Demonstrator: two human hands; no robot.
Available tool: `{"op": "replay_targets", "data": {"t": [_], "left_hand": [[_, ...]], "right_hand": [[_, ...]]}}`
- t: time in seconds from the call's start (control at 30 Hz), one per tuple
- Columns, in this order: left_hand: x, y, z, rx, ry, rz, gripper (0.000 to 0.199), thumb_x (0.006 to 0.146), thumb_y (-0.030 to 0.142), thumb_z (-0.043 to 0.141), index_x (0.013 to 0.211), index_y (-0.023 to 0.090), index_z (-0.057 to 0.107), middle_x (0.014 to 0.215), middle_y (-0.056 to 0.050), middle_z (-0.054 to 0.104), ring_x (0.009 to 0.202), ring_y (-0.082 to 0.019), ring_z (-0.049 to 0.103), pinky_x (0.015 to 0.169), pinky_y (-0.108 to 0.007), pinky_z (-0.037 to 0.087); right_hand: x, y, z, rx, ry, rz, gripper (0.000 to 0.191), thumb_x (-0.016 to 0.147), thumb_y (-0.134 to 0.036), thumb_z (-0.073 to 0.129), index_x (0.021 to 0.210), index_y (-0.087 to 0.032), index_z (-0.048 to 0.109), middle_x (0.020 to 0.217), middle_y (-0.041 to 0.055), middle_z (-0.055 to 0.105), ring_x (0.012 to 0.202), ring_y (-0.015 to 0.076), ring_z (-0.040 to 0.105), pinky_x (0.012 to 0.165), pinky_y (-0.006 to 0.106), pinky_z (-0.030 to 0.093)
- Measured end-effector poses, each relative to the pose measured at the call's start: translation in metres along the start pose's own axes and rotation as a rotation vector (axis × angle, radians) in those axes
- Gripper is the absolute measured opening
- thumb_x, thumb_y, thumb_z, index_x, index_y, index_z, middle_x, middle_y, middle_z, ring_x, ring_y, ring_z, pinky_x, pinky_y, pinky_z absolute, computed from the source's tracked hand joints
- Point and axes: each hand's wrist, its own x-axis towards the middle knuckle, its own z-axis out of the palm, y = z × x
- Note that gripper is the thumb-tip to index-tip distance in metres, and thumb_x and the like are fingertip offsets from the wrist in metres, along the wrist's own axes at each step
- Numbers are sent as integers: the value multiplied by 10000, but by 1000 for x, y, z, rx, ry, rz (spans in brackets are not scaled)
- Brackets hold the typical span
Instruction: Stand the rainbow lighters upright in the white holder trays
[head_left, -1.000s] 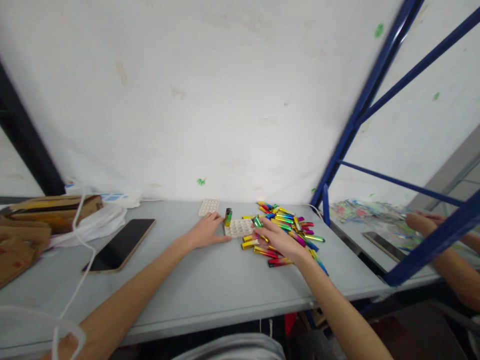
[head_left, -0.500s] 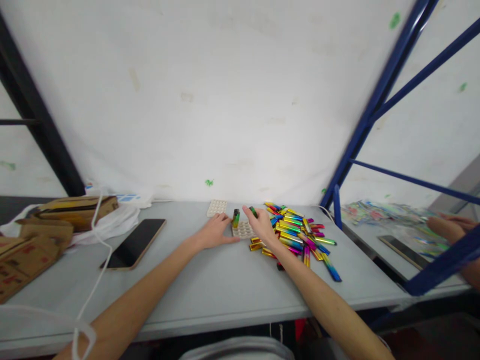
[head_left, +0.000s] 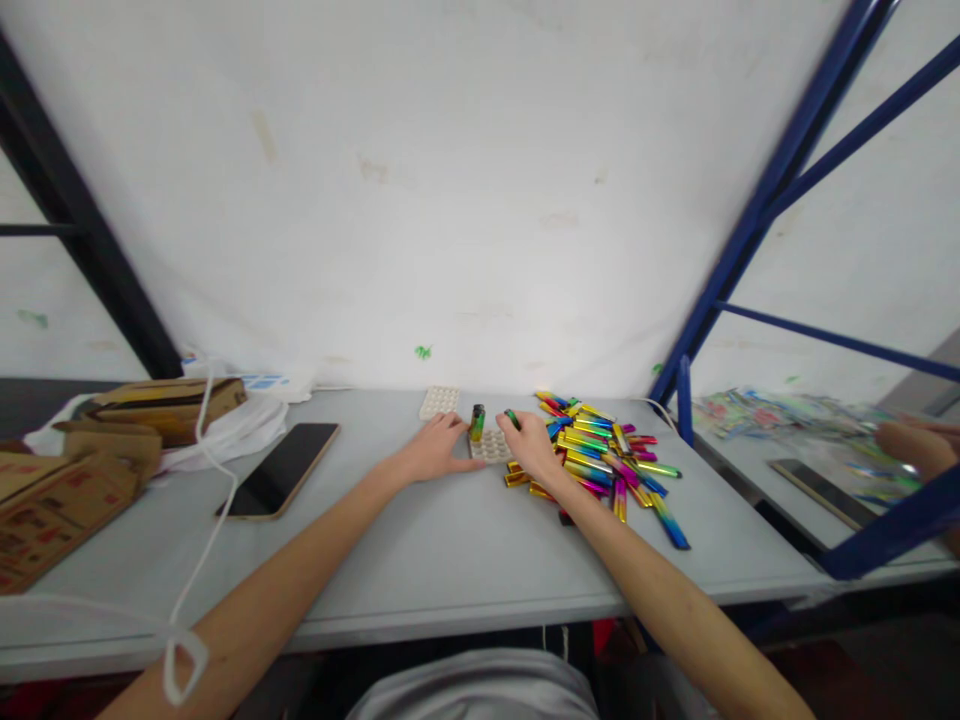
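My left hand (head_left: pixel 433 448) rests at the left side of a small pale tray (head_left: pixel 493 450) with rows of round pockets. Its thumb stretches along the near edge and the fingers lie by the far left corner. Shiny green-and-gold lighters (head_left: pixel 477 424) with dark tops stand upright in the tray's left end; how many cannot be made out. Over the right end of the tray, my right hand (head_left: pixel 531 446) is closed on a green lighter (head_left: pixel 512 419), mostly hidden by the fingers. Just right of that hand lies a loose pile of metallic, many-coloured lighters (head_left: pixel 589 440).
A second pocketed tray (head_left: pixel 439 402) lies near the wall. On the left are a phone (head_left: pixel 281 470), a white cable (head_left: pixel 196 570), a plastic bag (head_left: pixel 251 425) and cardboard boxes (head_left: pixel 67 510). A blue metal frame (head_left: pixel 720 270) stands right; beyond it, another person's hand (head_left: pixel 915 447) shows.
The view has shifted slightly. My right hand, still closed on the lighter, has lowered a little beside the tray, its thumb more bent. My left hand stays at the tray.
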Motion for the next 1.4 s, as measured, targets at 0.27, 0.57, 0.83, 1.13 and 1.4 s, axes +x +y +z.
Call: {"op": "replay_targets", "data": {"t": [0.27, 0.57, 0.83, 1.13, 1.4], "left_hand": [[0, -3, 3, -1, 32, 1, 661, 855, 716, 721, 1242, 181, 704, 1218, -158, 681, 1173, -342, 627, 1073, -456, 489], [0, -4, 6, 29, 33, 16, 685, 870, 737, 694, 1255, 170, 699, 1207, -168, 677, 1160, -342, 624, 1064, -455, 495], [0, -5, 8, -5, 31, 16, 659, 861, 727, 708, 1235, 185, 697, 1205, -154, 672, 1142, -332, 627, 1039, -451, 497], [-1, -4, 3, -12, 16, 21, 635, 884, 722, 681, 1230, 190, 697, 1240, -150, 672, 1189, -326, 618, 1081, -445, 479], [1, -3, 4, -5, 14, -4, 657, 857, 726, 706, 1214, 174, 711, 1253, -175, 675, 1198, -352, 621, 1099, -459, 487]], "right_hand": [[-2, -4, -7, -76, -72, -293, 291, 1075, -426, 484, 903, -216, 590, 894, 43, 642, 877, 208, 611, 823, 302, 459], [0, -7, -14, -199, -214, -224, 431, 1093, -446, 535, 740, -204, 585, 644, -22, 594, 609, 153, 526, 638, 271, 360], [0, -7, -6, -322, -341, -231, 268, 1103, -319, 561, 911, -164, 664, 857, 74, 750, 789, 189, 686, 743, 269, 425], [-5, -15, 0, -561, -357, -193, 291, 1092, -426, 556, 1180, -176, 674, 1140, 144, 729, 969, 247, 725, 841, 318, 503], [40, 19, -45, -565, -311, -97, 431, 1133, -430, 436, 1208, -141, 746, 1136, 145, 800, 1079, 225, 739, 943, 285, 489]]}}
